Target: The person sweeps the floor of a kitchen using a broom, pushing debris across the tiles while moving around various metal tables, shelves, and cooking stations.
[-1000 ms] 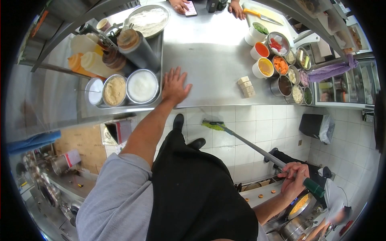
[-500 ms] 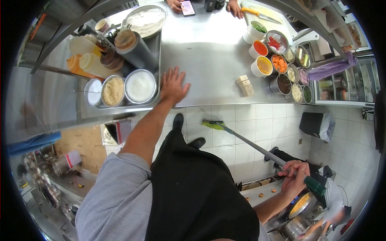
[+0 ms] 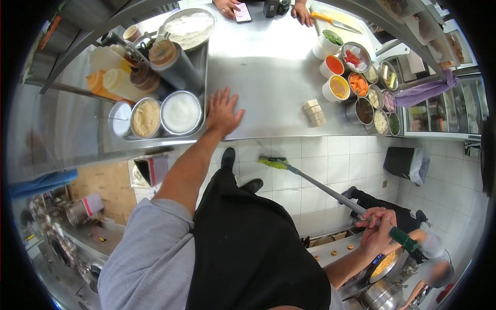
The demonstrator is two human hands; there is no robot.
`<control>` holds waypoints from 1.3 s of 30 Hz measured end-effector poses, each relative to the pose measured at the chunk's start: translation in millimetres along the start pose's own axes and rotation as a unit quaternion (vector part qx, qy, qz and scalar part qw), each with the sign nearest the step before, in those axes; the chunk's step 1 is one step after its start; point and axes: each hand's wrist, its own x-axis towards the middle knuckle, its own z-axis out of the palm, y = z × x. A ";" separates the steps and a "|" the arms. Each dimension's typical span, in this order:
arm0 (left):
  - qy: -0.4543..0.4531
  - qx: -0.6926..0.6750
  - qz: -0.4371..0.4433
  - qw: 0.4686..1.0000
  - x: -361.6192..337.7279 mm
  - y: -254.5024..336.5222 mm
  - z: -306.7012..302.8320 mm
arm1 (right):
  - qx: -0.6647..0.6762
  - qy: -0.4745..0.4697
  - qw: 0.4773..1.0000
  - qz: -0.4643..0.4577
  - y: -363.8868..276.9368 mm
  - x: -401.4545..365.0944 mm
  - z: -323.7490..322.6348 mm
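Observation:
My left hand (image 3: 223, 114) lies flat on the steel worktop (image 3: 266, 82), fingers spread, near its front edge. Close beside it on the left is a metal bowl of white granules (image 3: 181, 112). My right hand (image 3: 377, 230) is wrapped round the grey handle of a broom (image 3: 330, 192), just below its dark green grip end (image 3: 404, 238). The broom's yellow-green bristles (image 3: 272, 163) touch the white tiled floor (image 3: 312, 152) near my black shoes, in front of the worktop. White blocks (image 3: 314, 113) sit on the worktop to the right of my left hand.
Sauce bottles (image 3: 121, 77) and a large bowl of white powder (image 3: 188, 27) stand at the left. Several tubs of cut vegetables (image 3: 358, 84) are at the right, near a knife (image 3: 336, 21). Another person's hand (image 3: 227, 7) touches a phone. A co-worker (image 3: 431, 248) and a bin (image 3: 400, 161) are at right.
The co-worker at lower right has shifted and bent, an arm now showing by the broom's end. The broom and both my hands have barely moved.

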 end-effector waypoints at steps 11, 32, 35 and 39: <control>-0.003 0.004 0.004 1.000 -0.3 1.6 -3.0 | 0.001 -0.007 1.000 -0.009 1.6 -3.8 -5.8; -0.012 0.018 -0.002 1.000 -1.5 1.2 -3.1 | 0.004 -0.001 1.000 0.003 0.6 -5.7 -5.1; -0.020 0.020 -0.004 1.000 -1.1 2.1 -5.6 | 0.004 0.005 1.000 -0.004 1.3 -4.4 -2.8; -0.014 0.022 -0.005 1.000 -0.9 2.1 -3.8 | 0.007 0.008 1.000 -0.006 0.7 -2.5 -1.7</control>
